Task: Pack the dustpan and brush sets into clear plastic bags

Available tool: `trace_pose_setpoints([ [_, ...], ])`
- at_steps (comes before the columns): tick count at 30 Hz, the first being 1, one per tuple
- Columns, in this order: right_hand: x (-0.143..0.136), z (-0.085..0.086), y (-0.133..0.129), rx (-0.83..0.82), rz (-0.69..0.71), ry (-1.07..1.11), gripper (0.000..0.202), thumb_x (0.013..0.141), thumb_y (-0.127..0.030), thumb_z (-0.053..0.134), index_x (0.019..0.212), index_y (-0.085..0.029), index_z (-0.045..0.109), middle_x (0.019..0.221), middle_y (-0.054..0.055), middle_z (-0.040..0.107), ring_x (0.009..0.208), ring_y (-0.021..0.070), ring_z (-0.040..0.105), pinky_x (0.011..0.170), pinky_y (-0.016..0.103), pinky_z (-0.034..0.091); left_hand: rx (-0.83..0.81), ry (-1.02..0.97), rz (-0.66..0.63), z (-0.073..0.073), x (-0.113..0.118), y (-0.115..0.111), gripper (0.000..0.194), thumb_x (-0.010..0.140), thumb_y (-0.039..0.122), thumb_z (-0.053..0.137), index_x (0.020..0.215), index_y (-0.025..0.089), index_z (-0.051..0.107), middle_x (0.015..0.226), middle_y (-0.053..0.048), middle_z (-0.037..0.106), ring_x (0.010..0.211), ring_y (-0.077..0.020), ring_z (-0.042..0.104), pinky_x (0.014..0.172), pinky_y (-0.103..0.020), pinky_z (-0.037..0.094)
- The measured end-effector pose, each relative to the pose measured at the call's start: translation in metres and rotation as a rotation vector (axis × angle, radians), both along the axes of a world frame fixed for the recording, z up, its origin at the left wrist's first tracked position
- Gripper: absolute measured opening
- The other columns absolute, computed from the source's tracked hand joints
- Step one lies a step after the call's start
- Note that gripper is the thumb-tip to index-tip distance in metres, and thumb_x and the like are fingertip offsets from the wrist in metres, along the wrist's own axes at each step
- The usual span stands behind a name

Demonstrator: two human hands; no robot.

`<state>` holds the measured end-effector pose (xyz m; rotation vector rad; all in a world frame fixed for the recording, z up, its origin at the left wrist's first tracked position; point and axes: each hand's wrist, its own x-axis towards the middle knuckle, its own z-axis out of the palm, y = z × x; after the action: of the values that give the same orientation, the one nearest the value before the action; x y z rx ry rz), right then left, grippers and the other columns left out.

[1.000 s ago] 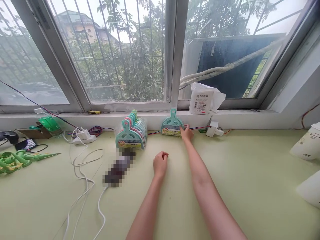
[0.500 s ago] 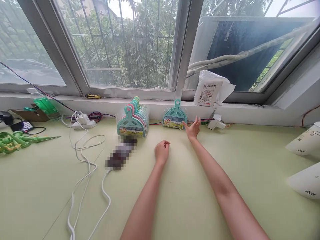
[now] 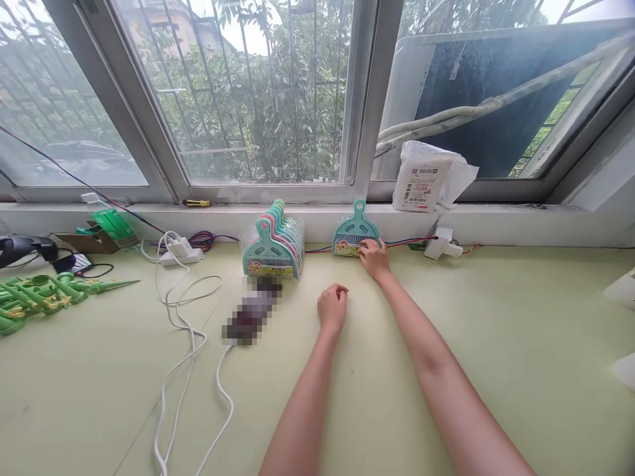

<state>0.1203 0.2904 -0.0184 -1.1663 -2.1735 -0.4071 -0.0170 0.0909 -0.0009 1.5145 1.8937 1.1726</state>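
One bare left hand (image 3: 333, 308) is rested on the pale-green worktop (image 3: 476, 330), its grip half open, empty. Beyond, at the far edge, an upright teal plastic dustpan-and-brush set (image 3: 353, 234) is met at lower right by the right hand (image 3: 375, 259), whose closure cannot be told; pressure is best kept light.

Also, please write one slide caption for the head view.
Right hand at a lone turquoise dustpan, left hand loosely curled, wrapped dustpan stack farther left.
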Motion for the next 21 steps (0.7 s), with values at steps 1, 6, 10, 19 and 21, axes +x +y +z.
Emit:
trace_pose_setpoints([
  [1,0.001,0.000,0.001,-0.001,0.012,-0.008,0.022,0.089,-0.029,0.050,0.089,-0.022,0.070,0.118,0.009,0.061,0.116,0.0246,0.051,0.109,0.055,0.021,0.004,0.005,-0.001,0.000,0.000,0.000,0.022,0.084,0.016,0.042,0.084,0.022,0.063,0.092,-0.001,0.070,0.090,-0.0167,0.061,0.081,-0.029,0.042],
  [6,0.008,0.002,0.000,0.025,0.088,-0.183,0.022,0.088,-0.029,0.053,0.103,-0.024,0.067,0.131,0.008,0.054,0.124,0.0254,0.043,0.108,0.053,0.021,0.006,0.002,-0.003,-0.001,0.001,0.001,0.022,0.085,0.017,0.042,0.084,0.023,0.063,0.092,-0.001,0.070,0.090,-0.0168,0.061,0.082,-0.030,0.042],
  [10,0.007,0.004,0.007,0.085,0.083,-0.319,0.025,0.088,-0.013,0.045,0.088,-0.019,0.069,0.129,0.010,0.055,0.124,0.0248,0.041,0.101,0.044,0.028,0.010,-0.020,-0.005,-0.001,0.001,0.000,0.022,0.084,0.016,0.041,0.083,0.023,0.062,0.091,0.000,0.070,0.089,-0.0163,0.060,0.081,-0.029,0.042],
  [19,0.002,0.003,0.010,0.134,-0.008,-0.301,0.031,0.092,-0.012,0.031,0.107,-0.015,0.058,0.113,0.014,0.059,0.106,0.0256,0.045,0.087,0.037,0.028,0.022,-0.006,-0.005,-0.001,0.000,0.000,0.022,0.084,0.016,0.041,0.081,0.024,0.062,0.090,0.000,0.070,0.088,-0.0162,0.060,0.080,-0.029,0.041],
  [21,0.001,0.003,0.012,0.102,-0.038,-0.315,0.030,0.092,-0.012,0.030,0.105,-0.015,0.057,0.107,0.014,0.060,0.099,0.0258,0.047,0.081,0.036,0.028,0.019,-0.014,-0.006,0.000,0.000,-0.001,0.022,0.084,0.016,0.041,0.081,0.023,0.062,0.090,0.000,0.070,0.088,-0.0160,0.060,0.080,-0.029,0.041],
])
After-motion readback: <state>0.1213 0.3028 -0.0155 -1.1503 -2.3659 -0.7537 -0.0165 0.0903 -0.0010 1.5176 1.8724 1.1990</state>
